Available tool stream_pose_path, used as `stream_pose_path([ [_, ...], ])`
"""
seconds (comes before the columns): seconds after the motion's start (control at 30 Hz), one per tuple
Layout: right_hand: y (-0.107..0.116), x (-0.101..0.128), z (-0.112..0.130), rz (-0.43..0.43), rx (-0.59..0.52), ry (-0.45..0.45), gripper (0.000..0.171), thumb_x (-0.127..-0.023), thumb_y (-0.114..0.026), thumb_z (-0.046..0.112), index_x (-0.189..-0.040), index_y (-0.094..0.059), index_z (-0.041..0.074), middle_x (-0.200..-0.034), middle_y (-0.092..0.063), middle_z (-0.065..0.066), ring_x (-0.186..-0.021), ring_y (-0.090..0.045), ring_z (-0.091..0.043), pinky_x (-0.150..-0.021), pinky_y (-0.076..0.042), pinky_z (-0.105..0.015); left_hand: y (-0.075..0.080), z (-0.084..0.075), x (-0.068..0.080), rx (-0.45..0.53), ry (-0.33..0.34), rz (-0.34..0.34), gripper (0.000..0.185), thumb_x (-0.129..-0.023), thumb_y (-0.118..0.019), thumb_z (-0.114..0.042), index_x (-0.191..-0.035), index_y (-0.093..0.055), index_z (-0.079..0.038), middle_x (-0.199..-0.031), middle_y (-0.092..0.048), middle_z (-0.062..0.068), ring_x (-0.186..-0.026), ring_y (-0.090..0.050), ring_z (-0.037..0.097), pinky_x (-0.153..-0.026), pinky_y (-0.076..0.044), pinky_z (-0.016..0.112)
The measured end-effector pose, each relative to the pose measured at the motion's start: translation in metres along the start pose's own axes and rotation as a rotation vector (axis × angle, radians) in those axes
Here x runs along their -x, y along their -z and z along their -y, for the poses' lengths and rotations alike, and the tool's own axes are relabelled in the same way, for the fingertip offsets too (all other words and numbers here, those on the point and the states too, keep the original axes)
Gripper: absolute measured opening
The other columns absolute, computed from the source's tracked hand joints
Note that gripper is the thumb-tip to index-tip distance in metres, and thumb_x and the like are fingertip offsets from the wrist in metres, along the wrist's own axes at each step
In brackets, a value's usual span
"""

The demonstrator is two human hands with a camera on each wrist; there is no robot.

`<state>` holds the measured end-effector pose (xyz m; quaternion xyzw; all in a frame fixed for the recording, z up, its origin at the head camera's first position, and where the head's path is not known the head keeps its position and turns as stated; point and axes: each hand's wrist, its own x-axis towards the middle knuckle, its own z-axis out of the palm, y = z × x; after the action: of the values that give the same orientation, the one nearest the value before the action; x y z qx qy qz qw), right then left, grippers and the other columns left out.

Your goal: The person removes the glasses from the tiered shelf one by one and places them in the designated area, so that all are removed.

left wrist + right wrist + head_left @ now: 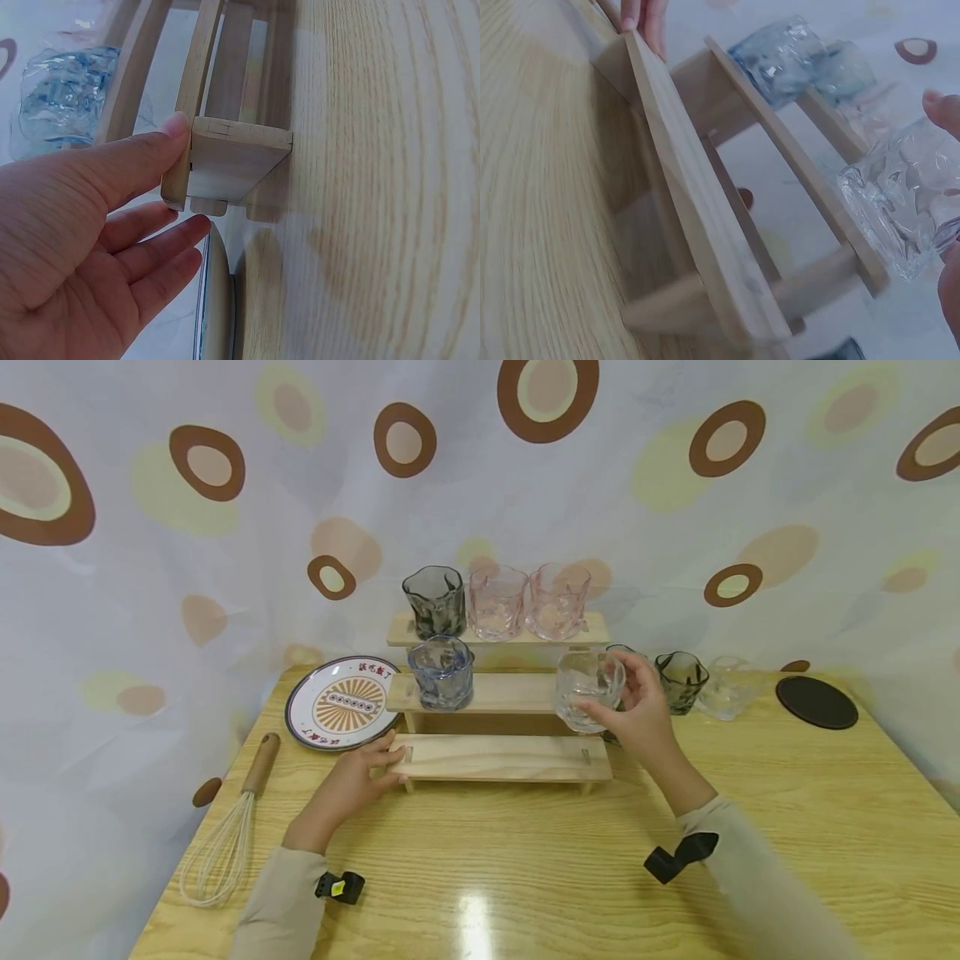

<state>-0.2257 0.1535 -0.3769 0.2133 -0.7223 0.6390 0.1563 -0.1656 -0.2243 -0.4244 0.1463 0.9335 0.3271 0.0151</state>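
Nearest the viewer, two sleeved forearms reach forward over the wooden bench, each with a small black device strapped at the wrist. The left hand lies low, palm turned inward, with its fingers nearly straight and released; the thumb tip presses against the left end of the lowest step of a wooden tiered rack, and the other fingers reach just under that end without closing round it. Left of that arm a wire whisk lies on the bench, handle pointing away. The right hand is raised above the bench at the right end of the rack's middle step, wrist bent, its fingers curled round a clear glass that it holds tilted just off the step's edge. Farther along the middle step a blue glass stands upright at the left end. Beside the rack's left side rests a patterned plate. To the right of the right hand stand a dark glass, a second clear tumbler and, well apart, a black coaster. On the top step, against the spotted curtain, a grey glass and two pink glasses stand in a row.
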Motion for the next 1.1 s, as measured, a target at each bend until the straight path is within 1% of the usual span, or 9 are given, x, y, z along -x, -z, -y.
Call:
stream_pose_path([
  [0.07,0.013,0.002,0.0,-0.02,0.005,0.018,0.064,-0.076,-0.07,-0.015,-0.131,-0.039,-0.009,-0.118,-0.044,-0.005,-0.109,-0.047,-0.02,-0.084,-0.045,-0.014,0.0,0.0,0.0,-0.007,0.0,0.0,0.048,-0.086,-0.069,-0.017,-0.129,-0.056,-0.002,-0.146,-0.035,0.02,-0.132,-0.035,0.04,-0.104,-0.036,0.051],
  [0.23,0.046,0.006,0.0,-0.08,-0.034,0.066,0.064,-0.074,-0.065,-0.024,-0.13,-0.038,-0.013,-0.116,-0.044,-0.007,-0.106,-0.046,-0.018,-0.076,-0.045,-0.013,0.001,0.001,0.001,-0.009,0.006,0.003,0.048,-0.087,-0.069,-0.018,-0.13,-0.056,-0.002,-0.147,-0.035,0.02,-0.132,-0.034,0.04,-0.104,-0.036,0.052],
  [0.37,0.07,0.009,0.0,-0.138,-0.019,0.053,0.061,-0.074,-0.065,-0.023,-0.128,-0.041,-0.008,-0.118,-0.042,-0.006,-0.105,-0.045,-0.017,-0.081,-0.045,-0.013,0.001,0.001,0.002,-0.008,0.009,0.004,0.048,-0.087,-0.069,-0.017,-0.13,-0.056,-0.002,-0.146,-0.035,0.021,-0.132,-0.034,0.04,-0.104,-0.036,0.052],
  [0.47,0.086,0.013,-0.002,-0.192,0.008,0.003,0.059,-0.076,-0.066,-0.019,-0.128,-0.043,-0.003,-0.118,-0.041,-0.003,-0.103,-0.045,-0.013,-0.087,-0.043,-0.012,0.001,0.001,0.002,-0.009,0.01,0.002,0.048,-0.086,-0.07,-0.015,-0.129,-0.056,-0.001,-0.146,-0.035,0.021,-0.132,-0.035,0.04,-0.104,-0.036,0.051],
  [0.63,0.108,0.02,-0.012,-0.282,0.1,-0.102,0.058,-0.078,-0.07,-0.012,-0.128,-0.045,0.002,-0.119,-0.038,0.002,-0.101,-0.046,-0.008,-0.086,-0.042,-0.01,0.0,0.001,0.002,-0.014,0.007,0.0,0.048,-0.086,-0.07,-0.015,-0.129,-0.056,-0.001,-0.146,-0.036,0.021,-0.132,-0.035,0.04,-0.104,-0.036,0.051],
  [0.8,0.122,0.029,-0.024,-0.312,0.191,-0.203,0.059,-0.081,-0.072,-0.003,-0.13,-0.041,0.009,-0.119,-0.035,0.007,-0.103,-0.044,-0.005,-0.087,-0.039,-0.011,0.001,0.0,0.001,-0.021,0.005,0.0,0.048,-0.086,-0.07,-0.015,-0.13,-0.056,-0.001,-0.146,-0.036,0.021,-0.132,-0.035,0.04,-0.104,-0.036,0.051],
  [0.97,0.128,0.038,-0.041,-0.33,0.308,-0.273,0.058,-0.084,-0.071,0.01,-0.131,-0.036,0.011,-0.116,-0.034,0.012,-0.104,-0.041,-0.006,-0.087,-0.035,-0.011,0.001,-0.001,0.0,-0.015,-0.005,0.002,0.046,-0.087,-0.069,-0.016,-0.128,-0.057,0.0,-0.145,-0.036,0.021,-0.132,-0.035,0.04,-0.105,-0.035,0.051],
  [1.03,0.129,0.041,-0.05,-0.343,0.303,-0.285,0.058,-0.085,-0.071,0.012,-0.131,-0.036,0.01,-0.114,-0.035,0.011,-0.102,-0.039,-0.007,-0.085,-0.034,-0.011,0.001,-0.001,0.0,-0.015,-0.01,0.001,0.046,-0.087,-0.069,-0.016,-0.128,-0.057,0.0,-0.145,-0.036,0.021,-0.132,-0.035,0.04,-0.105,-0.035,0.05],
  [1.1,0.129,0.043,-0.059,-0.357,0.267,-0.298,0.059,-0.084,-0.072,0.013,-0.131,-0.036,0.011,-0.115,-0.036,0.009,-0.101,-0.039,-0.008,-0.084,-0.033,-0.011,0.001,-0.002,0.0,-0.014,-0.009,0.002,0.046,-0.087,-0.069,-0.016,-0.128,-0.057,0.0,-0.145,-0.036,0.021,-0.132,-0.035,0.039,-0.105,-0.035,0.05],
])
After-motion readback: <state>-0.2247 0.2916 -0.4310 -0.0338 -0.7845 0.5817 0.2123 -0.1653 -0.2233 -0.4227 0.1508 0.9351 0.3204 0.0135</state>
